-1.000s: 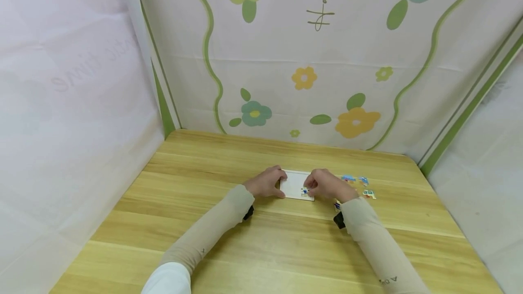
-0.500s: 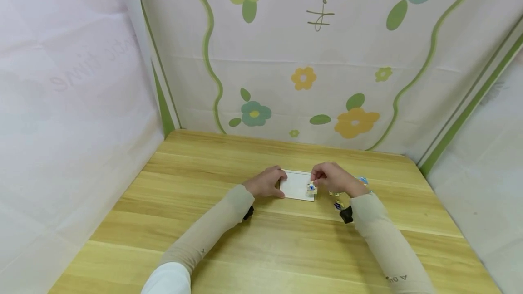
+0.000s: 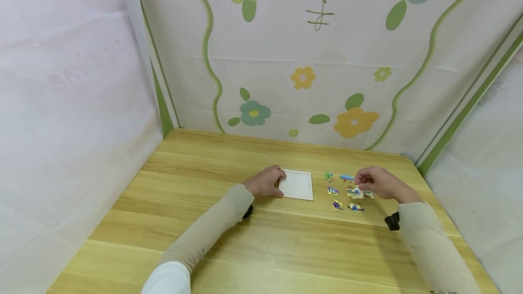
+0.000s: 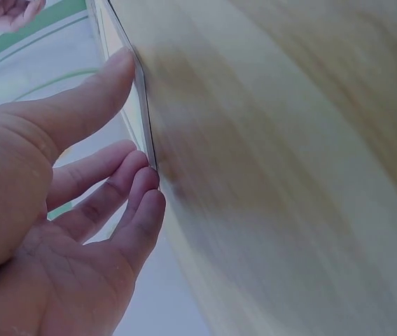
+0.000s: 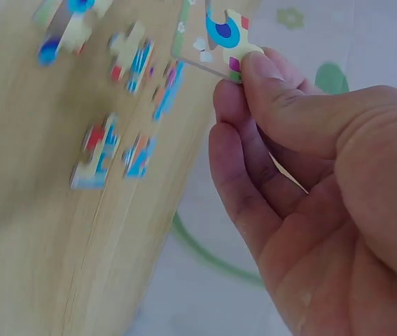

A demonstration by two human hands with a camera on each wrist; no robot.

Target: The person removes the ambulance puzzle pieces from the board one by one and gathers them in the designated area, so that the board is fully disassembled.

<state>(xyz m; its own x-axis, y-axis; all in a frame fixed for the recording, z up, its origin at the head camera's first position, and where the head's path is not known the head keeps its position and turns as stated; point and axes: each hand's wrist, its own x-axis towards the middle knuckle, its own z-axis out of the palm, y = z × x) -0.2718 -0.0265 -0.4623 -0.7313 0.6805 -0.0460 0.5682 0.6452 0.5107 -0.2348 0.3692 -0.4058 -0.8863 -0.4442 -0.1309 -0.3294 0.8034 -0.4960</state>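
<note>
Thumb and fingers of my left hand (image 3: 267,181) hold the left side of a flat white puzzle tray (image 3: 297,186) lying on the table. In the left wrist view, the thumb and fingertips press at the tray's thin edge (image 4: 142,105). My right hand (image 3: 380,183) pinches a jigsaw piece (image 5: 219,31) between thumb and fingers, above the loose pieces to the right of the tray. That piece is pale yellow with a blue ring, a green border and white flowers. Loose jigsaw pieces lie below it, such as a yellow and blue one (image 3: 355,208).
More loose jigsaw pieces, among them a green one (image 3: 328,176), a purple and yellow one (image 3: 333,190) and a blue one (image 3: 347,178), lie spread right of the tray on the wooden table (image 3: 245,248). A flower-printed cloth (image 3: 261,49) hangs behind the table.
My right hand has lifted the jigsaw piece off the tray and carried it rightwards over the loose pieces. The left hand stays at the tray's left side.
</note>
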